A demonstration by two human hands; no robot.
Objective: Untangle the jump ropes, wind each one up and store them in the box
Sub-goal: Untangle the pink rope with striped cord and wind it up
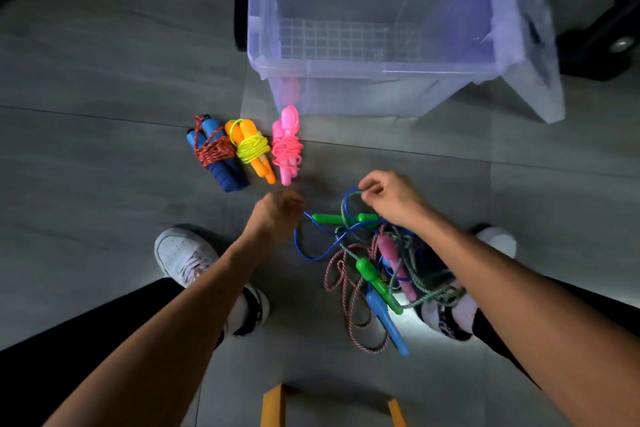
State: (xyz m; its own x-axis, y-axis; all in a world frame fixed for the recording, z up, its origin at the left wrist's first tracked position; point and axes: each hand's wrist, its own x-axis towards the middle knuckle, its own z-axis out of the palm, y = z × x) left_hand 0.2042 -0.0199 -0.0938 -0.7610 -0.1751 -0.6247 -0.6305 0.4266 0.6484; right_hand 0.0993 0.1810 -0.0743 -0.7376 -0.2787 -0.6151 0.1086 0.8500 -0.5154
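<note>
A tangle of jump ropes (377, 263) lies on the floor between my feet: green, blue and pink handles with blue, grey-green and red-white cords. My right hand (388, 198) pinches a loop of cord at the top of the tangle. To its left my left hand (277, 215) grips the blue rope (304, 246) near its end. Three wound ropes lie side by side farther out: one with blue handles (216, 154), an orange one with yellow cord (251, 149) and a pink one (285, 146). The clear plastic box (381, 69) stands beyond them, nothing inside.
My white shoes (183, 256) flank the tangle on the grey tiled floor. A yellow wooden frame (273, 406) shows at the bottom edge. Dark objects, one with a wheel (620, 43), sit to the right of the box.
</note>
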